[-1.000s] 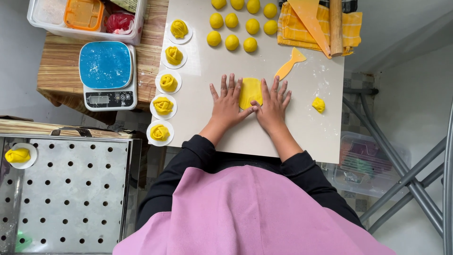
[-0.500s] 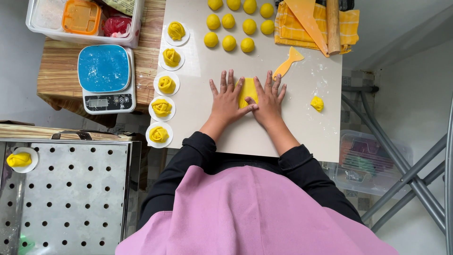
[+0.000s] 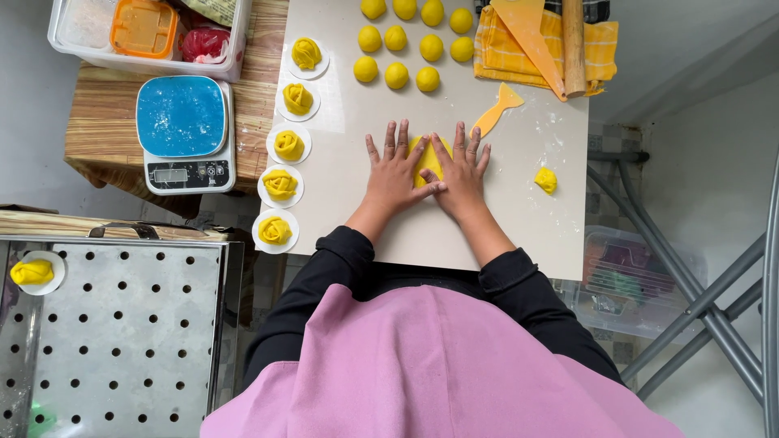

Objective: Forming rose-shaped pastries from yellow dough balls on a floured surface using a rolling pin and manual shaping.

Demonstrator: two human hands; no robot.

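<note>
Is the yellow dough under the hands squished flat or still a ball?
Flat. The dough lies low under the left hand and right hand.

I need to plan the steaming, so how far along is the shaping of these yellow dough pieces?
Done: five shaped yellow rolls sit on white discs beside the board, and one more lies on the perforated steel tray. In hand: the left hand and right hand press one yellow dough piece flat on the board. Left: nine dough balls and a small scrap lie unshaped.
</note>
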